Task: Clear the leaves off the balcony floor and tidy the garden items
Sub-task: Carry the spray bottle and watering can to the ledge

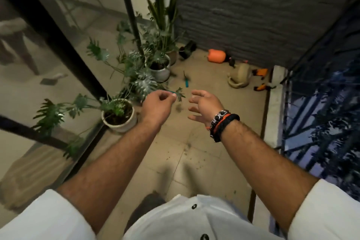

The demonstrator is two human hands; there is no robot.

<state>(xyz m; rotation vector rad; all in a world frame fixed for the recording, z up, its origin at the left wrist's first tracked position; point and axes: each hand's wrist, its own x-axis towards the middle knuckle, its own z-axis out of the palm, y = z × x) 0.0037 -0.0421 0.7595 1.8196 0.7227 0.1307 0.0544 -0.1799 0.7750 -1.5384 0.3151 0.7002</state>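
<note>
Green and lobed, a small leaf (180, 94) on a thin stem is pinched between thumb and fingertips of the left hand (158, 106), held above the beige tiled balcony floor (196, 154). Just beside it, the right hand (204, 108) hangs with fingers spread and loose, holding nothing. Left of the left hand stands a white round pot (119, 117) with a leafy plant. Beyond both hands lies a teal-handled tool (186, 80), and farther off an orange plastic container (216, 56) on its side.

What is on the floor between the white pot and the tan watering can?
A small blue-handled tool lies on the floor between the white pot and watering can, in the head view.
</note>
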